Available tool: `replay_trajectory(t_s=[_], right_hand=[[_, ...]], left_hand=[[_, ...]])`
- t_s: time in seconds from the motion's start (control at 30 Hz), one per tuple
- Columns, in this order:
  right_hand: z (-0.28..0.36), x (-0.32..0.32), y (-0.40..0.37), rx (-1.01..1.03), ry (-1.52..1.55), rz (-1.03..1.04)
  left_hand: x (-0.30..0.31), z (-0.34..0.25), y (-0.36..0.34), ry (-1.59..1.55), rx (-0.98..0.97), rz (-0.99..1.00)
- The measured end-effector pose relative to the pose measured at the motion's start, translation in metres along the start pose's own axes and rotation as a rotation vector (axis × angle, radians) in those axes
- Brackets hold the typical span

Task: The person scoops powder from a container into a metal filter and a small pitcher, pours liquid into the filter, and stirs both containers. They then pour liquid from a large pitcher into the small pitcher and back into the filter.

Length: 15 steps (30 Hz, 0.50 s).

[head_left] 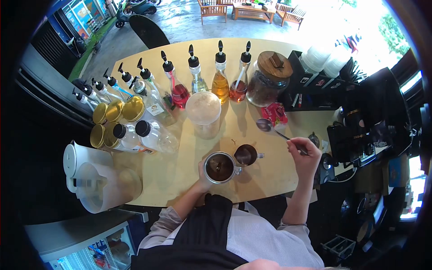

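My left hand (204,174) is wrapped round the side of a metal pitcher (219,167) that holds dark brown contents. Right beside it stands a smaller metal cup (246,155) with its handle to the right. My right hand (304,153) grips the handle of a long spoon (264,125), whose bowl is up in the air over the table, near a red packet (275,114). Behind the pitcher is a tall clear container (203,110) with a pale lid.
Pump bottles of coloured syrup (220,83) line the back of the wooden table (166,191). A wood-lidded jar (268,81) and a black cup organiser (310,76) stand back right. Gold-lidded jars (133,109) and plastic pitchers (96,180) are on the left, dark equipment (360,130) on the right.
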State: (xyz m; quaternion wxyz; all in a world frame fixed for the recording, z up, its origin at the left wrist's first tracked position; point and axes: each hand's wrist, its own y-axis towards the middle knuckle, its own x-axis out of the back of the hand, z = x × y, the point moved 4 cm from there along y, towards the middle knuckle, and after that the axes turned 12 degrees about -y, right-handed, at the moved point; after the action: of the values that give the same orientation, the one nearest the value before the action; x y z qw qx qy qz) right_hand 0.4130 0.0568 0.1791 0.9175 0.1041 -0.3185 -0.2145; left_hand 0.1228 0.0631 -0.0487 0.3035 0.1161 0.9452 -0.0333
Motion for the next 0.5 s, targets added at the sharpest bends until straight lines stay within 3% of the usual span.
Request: replay_trajectory(t_s=[0.07,0.3,0.5], right_hand=[[0.021,0.002,0.001,0.142,0.082,0.017],[0.050,-0.035,-0.007,0.139,0.578,0.328],[0.043,-0.055,-0.013,0.126,0.608,0.447]], left_hand=[[-0.005,-0.001,0.003,-0.010,0.009,0.011],[-0.028,-0.019,0.008,-0.032,0.020,0.026],[-0.007,-0.003,0.001,-0.056,0.051,-0.021]])
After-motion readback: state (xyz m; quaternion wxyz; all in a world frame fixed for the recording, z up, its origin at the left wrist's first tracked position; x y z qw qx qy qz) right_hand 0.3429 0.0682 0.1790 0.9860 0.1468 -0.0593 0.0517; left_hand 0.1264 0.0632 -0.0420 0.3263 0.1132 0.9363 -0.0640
